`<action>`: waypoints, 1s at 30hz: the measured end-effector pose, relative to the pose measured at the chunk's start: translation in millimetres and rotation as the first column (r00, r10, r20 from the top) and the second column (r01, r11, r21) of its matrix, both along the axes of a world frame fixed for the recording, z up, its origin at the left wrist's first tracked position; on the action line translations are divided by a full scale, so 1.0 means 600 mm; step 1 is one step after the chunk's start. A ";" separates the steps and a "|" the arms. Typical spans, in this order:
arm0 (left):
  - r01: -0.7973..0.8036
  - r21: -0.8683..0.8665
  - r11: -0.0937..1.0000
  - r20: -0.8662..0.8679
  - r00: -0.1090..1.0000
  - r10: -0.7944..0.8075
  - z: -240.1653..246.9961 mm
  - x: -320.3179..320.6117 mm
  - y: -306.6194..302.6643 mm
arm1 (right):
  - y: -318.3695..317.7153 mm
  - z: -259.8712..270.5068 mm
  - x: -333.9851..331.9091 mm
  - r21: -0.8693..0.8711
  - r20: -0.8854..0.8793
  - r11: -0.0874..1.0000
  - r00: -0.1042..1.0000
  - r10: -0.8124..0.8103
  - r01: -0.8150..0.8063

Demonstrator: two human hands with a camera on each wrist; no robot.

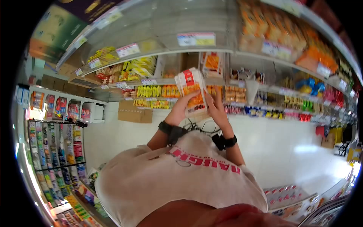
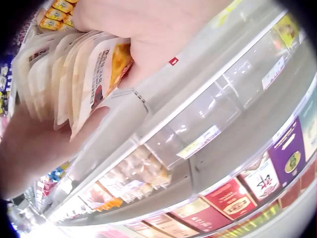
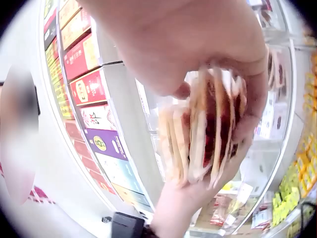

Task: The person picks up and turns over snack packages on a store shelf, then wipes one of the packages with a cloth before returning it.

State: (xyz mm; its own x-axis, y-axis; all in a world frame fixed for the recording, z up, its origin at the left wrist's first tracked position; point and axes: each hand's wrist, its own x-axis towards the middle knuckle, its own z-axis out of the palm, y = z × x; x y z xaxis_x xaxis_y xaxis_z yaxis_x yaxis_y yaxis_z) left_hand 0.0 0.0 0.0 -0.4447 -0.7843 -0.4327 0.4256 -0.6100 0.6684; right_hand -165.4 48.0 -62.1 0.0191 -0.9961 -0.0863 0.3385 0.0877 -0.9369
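Observation:
Both hands hold a stack of flat snack packets (image 1: 193, 96) in front of the shelves. The front packet is whitish, with a red label at the top and an orange food picture. My left hand (image 1: 180, 109) grips the stack from the left, its thumb lying across the front. On the opposite edge my right hand (image 1: 218, 113) grips it. In the right wrist view, the right thumb (image 3: 181, 91) and fingers stand on either side of the packets (image 3: 205, 129). The left wrist view shows several packets (image 2: 81, 74) fanned apart at their edges.
Similar packets (image 1: 211, 64) stand in a shelf bin just beyond the hands. Shelf edges with price tags (image 1: 196, 39) run across above. Yellow snack bags (image 1: 141, 68) fill the shelf to the left. A cardboard box (image 1: 134, 112) sits on the floor below.

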 end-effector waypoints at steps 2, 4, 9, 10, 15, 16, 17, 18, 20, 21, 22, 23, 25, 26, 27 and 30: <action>-0.109 0.021 0.994 -0.014 0.994 0.109 -0.018 -0.009 0.000 | 0.014 -0.018 -0.013 0.055 0.070 0.998 0.997 -0.034 0.031; -0.204 -0.125 0.971 -0.073 0.978 0.196 0.005 0.058 -0.081 | -0.055 0.065 0.044 0.210 0.167 0.977 0.986 0.011 -0.047; -0.337 -0.323 0.884 0.043 0.928 0.369 -0.015 0.110 -0.115 | -0.082 0.092 0.149 0.326 0.564 0.933 0.823 -0.061 -0.154; -0.322 -0.407 0.855 0.077 0.920 0.383 -0.017 0.115 -0.116 | -0.089 0.086 0.168 0.341 0.564 0.935 0.816 -0.125 -0.092; -0.294 -0.522 0.801 0.054 0.925 0.375 -0.039 0.129 -0.109 | -0.109 0.022 0.211 0.184 0.054 0.974 0.988 -0.144 0.132; -0.271 -0.480 0.834 0.017 0.948 0.318 -0.050 0.131 -0.109 | -0.108 0.059 0.225 0.281 0.276 0.949 0.935 -0.223 0.143; -0.221 -0.495 0.840 0.052 0.958 0.283 -0.057 0.135 -0.101 | -0.108 0.078 0.236 0.366 0.480 0.921 0.820 -0.311 0.135; -0.168 -0.519 0.838 0.087 0.965 0.247 -0.062 0.138 -0.100 | -0.108 0.072 0.237 0.401 0.449 0.902 0.825 -0.345 0.159; -0.114 -0.564 0.818 0.110 0.971 0.211 -0.088 0.136 -0.117 | -0.112 0.071 0.246 0.387 0.386 0.891 0.837 -0.388 0.235; -0.105 -0.543 0.833 0.083 0.981 0.178 -0.078 0.136 -0.127 | -0.113 0.069 0.246 0.373 0.351 0.887 0.844 -0.405 0.271; -0.096 -0.518 0.850 0.057 0.988 0.146 -0.066 0.139 -0.132 | -0.113 0.061 0.244 0.379 0.324 0.873 0.840 -0.435 0.306; -0.085 -0.490 0.867 0.033 0.993 0.116 -0.057 0.140 -0.139 | -0.113 0.057 0.238 0.384 0.260 0.879 0.879 -0.398 0.284; -0.001 -0.391 0.920 0.084 0.996 0.037 -0.063 0.144 -0.166 | -0.112 0.057 0.229 0.401 0.138 0.884 0.938 -0.317 0.240; -0.003 -0.341 0.940 0.044 0.999 0.019 -0.064 0.144 -0.180 | -0.108 0.038 0.216 0.348 -0.033 0.889 0.952 -0.304 0.296; -0.001 -0.291 0.957 0.009 1.000 0.004 -0.059 0.145 -0.192 | -0.111 0.049 0.206 0.262 -0.185 0.929 0.958 -0.219 0.263; 0.081 -0.186 0.979 -0.100 0.990 -0.101 -0.045 0.146 -0.218 | -0.112 0.116 0.203 0.017 -0.622 0.974 0.765 -0.167 0.227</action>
